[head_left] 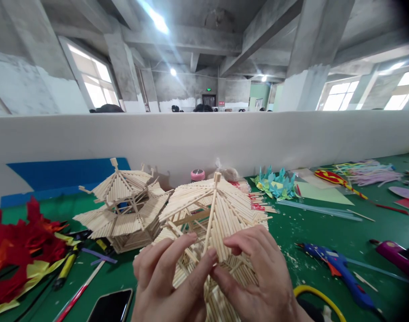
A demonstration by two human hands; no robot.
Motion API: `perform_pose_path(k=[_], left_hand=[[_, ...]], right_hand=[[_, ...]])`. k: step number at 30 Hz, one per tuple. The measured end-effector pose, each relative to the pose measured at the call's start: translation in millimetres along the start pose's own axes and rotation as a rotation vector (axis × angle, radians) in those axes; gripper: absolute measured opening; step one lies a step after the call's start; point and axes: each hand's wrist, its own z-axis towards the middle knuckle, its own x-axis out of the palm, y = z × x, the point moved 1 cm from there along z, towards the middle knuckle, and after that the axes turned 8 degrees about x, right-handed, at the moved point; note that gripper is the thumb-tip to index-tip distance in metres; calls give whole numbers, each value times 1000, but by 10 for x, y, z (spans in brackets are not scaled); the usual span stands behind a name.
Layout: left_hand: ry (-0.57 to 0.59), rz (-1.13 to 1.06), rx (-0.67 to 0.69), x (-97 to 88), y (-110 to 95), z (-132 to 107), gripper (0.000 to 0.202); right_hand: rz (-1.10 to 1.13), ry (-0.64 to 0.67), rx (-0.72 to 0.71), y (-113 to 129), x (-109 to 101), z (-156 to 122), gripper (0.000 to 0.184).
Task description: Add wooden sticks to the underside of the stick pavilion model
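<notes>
A pavilion model made of thin wooden sticks [211, 210] stands on the green table right in front of me. My left hand [167, 279] and my right hand [258, 277] both rest against its near side. Thumb and fingers of each hand are curled and pinch at the lower end of a roof stick. A second, two-tiered stick pavilion [124, 205] stands just to the left, untouched.
A white partition [204, 138] runs behind the table. Red and yellow paper flowers [19, 250] lie at left, a black phone [111, 306] near the front edge. A blue glue gun [338, 268], a purple tool [397, 255] and coloured paper craft pieces [278, 183] lie at right.
</notes>
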Motion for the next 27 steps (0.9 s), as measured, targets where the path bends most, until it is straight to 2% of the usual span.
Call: perform_pose_path(k=[7, 16, 27], left_hand=[[68, -69, -19, -106, 17, 36, 34], [67, -90, -42, -35, -3, 19, 36], [94, -48, -47, -63, -21, 47, 35]], right_hand=[[23, 28, -3, 3, -39, -23, 22], [0, 36, -4, -3, -21, -18, 20], [-16, 8, -3, -16, 8, -28, 18]])
